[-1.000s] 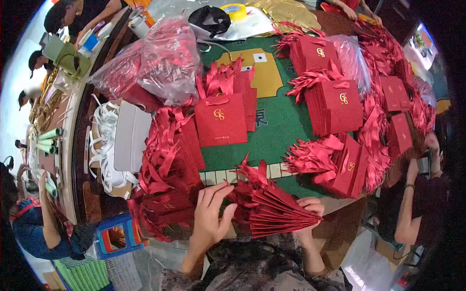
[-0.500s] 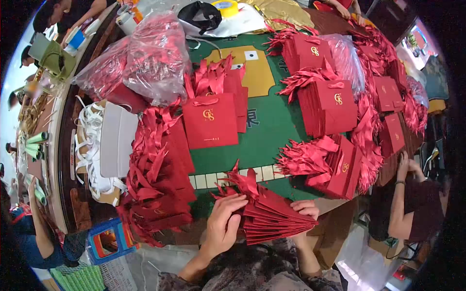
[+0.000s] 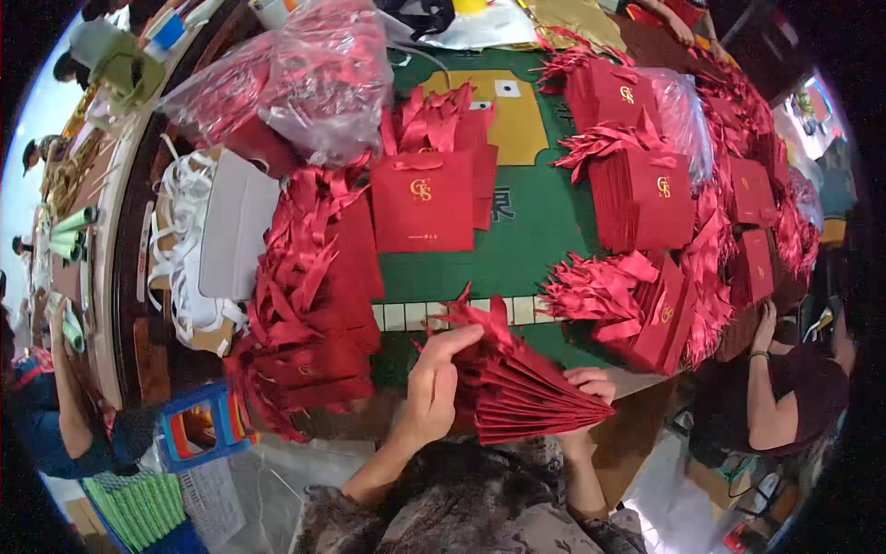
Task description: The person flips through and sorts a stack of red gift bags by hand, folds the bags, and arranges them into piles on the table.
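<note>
A stack of red paper gift bags [image 3: 526, 397] is fanned out at the front edge of the table, red ribbon handles [image 3: 480, 319] bunched at its far left end. My right hand [image 3: 591, 385] grips the narrow right end of the fan, fingers on top. At the left end, my left hand [image 3: 432, 383] is beside the bags, thumb apart from the bent index finger, which reaches to the ribbons. Its other fingers are partly hidden. Beyond the hands, a red bag with a gold logo [image 3: 423, 208] lies on the green mat [image 3: 526, 235].
Piled red bags [image 3: 323, 305] stand left, beside a box of white ribbons [image 3: 189, 249]. A plastic sack [image 3: 323, 83] lies behind. Bag stacks [image 3: 646, 198] line the right. A co-worker's arm [image 3: 764, 388] rests at the right edge; other people are at left and back.
My left hand has lifted slightly off the bags, its index finger now bent toward the ribbons. The fan has tilted a little in my right hand. The whole view has shifted slightly.
</note>
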`<state>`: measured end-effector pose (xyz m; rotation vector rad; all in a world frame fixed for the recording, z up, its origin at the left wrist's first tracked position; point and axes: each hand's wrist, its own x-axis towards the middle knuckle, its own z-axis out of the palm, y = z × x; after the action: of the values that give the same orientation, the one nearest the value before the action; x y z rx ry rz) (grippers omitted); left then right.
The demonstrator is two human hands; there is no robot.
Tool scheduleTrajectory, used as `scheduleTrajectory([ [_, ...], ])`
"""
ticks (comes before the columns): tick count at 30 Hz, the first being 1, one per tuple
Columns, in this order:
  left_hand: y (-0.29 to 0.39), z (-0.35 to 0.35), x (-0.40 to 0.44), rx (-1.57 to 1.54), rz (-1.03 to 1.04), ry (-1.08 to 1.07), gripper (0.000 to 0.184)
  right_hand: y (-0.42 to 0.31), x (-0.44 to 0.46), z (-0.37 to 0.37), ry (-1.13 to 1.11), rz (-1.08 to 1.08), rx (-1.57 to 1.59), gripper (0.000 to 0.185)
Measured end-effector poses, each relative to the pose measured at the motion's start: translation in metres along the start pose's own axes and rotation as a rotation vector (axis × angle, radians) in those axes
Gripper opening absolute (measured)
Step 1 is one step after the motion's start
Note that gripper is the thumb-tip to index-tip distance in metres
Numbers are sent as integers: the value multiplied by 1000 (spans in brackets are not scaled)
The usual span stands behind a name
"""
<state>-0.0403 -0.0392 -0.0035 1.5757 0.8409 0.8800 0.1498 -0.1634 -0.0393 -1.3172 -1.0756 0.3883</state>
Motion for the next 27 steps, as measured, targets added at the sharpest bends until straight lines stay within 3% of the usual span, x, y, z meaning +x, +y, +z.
scheduleTrajectory([
  [3, -11, 2, -10, -120, 3, 87, 58, 13, -7, 1, 61, -27, 22, 33],
  [7, -17, 5, -24, -246, -21, 204, 59, 14, -4, 6, 107, -82, 4, 30],
  [11, -18, -2, -25, -188, -15, 148, 63, 16, -10, 7, 148, -81, -23, 29],
  [13, -16, -3, -20, -219, -13, 142, 63, 14, -13, 4, 135, -21, -18, 57],
  [14, -13, -5, -17, -181, 11, 122, 64, 12, -12, 3, 135, -24, -26, 57],
  [16, -8, -7, -12, -150, 42, 91, 64, 4, -5, 10, 107, -75, -81, 24],
  [22, -8, -5, -12, -60, 97, -18, 66, 11, -8, 5, 99, -70, -1, 23],
  [27, -11, -3, -7, -101, 76, -84, 73, 19, -18, -2, 114, -50, 28, 35],
])
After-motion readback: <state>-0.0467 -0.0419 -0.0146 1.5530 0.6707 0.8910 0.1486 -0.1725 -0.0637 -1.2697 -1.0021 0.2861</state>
